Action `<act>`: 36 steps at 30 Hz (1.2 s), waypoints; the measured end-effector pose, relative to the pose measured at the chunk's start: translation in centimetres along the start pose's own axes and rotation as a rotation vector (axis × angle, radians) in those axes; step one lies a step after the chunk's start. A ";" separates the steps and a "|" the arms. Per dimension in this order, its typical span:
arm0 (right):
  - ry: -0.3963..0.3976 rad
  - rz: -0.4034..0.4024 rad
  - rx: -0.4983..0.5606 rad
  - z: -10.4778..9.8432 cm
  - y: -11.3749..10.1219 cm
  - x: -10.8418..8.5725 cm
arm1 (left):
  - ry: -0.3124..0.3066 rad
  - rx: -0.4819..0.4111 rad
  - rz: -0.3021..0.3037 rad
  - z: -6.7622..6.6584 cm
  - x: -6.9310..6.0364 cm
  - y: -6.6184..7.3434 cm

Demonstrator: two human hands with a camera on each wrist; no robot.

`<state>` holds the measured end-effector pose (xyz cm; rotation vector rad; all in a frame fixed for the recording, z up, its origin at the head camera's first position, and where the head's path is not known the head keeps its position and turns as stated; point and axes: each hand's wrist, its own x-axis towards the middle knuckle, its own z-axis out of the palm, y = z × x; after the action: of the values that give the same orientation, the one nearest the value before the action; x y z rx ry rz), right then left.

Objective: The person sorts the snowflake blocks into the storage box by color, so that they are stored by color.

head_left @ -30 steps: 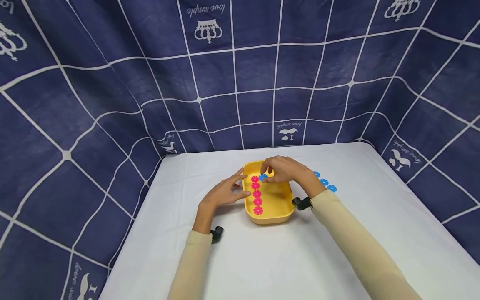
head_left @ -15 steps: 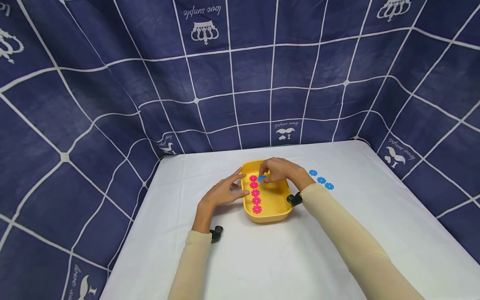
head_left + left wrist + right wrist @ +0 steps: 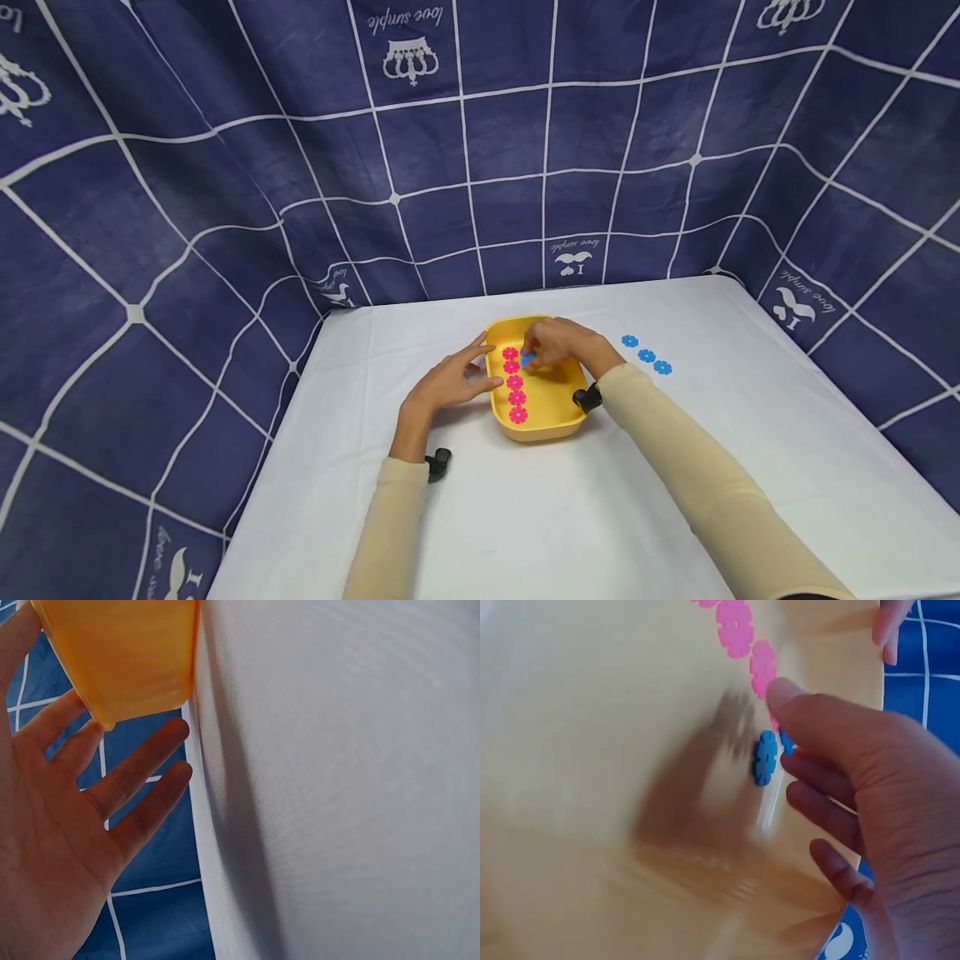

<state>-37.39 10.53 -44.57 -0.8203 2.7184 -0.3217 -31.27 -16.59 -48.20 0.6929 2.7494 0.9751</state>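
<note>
In the head view my right hand [image 3: 558, 342] reaches into a yellow tray [image 3: 551, 432]. Its thumb and fingers pinch a small blue snowflake disc [image 3: 787, 741], mostly hidden by the hand in the right wrist view. Another blue disc [image 3: 765, 757] is beside it, close over the tray floor. Several pink snowflake discs [image 3: 516, 397] form a row along the tray's left side. My left hand [image 3: 446, 383] is at the tray's left wall, fingers spread and fairly straight, with thumb and fingertips at the rim. In the left wrist view its lower fingers extend past the tray wall [image 3: 142, 667].
To the right of the tray, several blue discs [image 3: 647, 356] lie in a slanting row on the white tablecloth [image 3: 495, 517]. A dark blue curtain [image 3: 510, 142] with white lines encloses the table at the back and sides.
Inside the tray my right hand has shifted slightly, its fingers now lower by the blue discs. The left hand stays at the rim. The whole view has shifted a little.
</note>
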 end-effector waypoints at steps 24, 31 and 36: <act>-0.010 -0.026 -0.075 0.6 0.6 0.7 | 0.012 -0.006 -0.012 0.1 0.1 0.2; -0.005 -0.030 -0.083 0.6 0.5 0.7 | 0.008 -0.013 0.001 0.1 0.1 0.2; -0.005 -0.026 -0.079 0.6 0.4 0.7 | 0.007 -0.001 -0.012 0.1 0.0 0.3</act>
<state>-37.91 10.39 -45.40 -0.8768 2.7331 -0.2182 -31.10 -16.37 -48.08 0.6739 2.7555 0.9790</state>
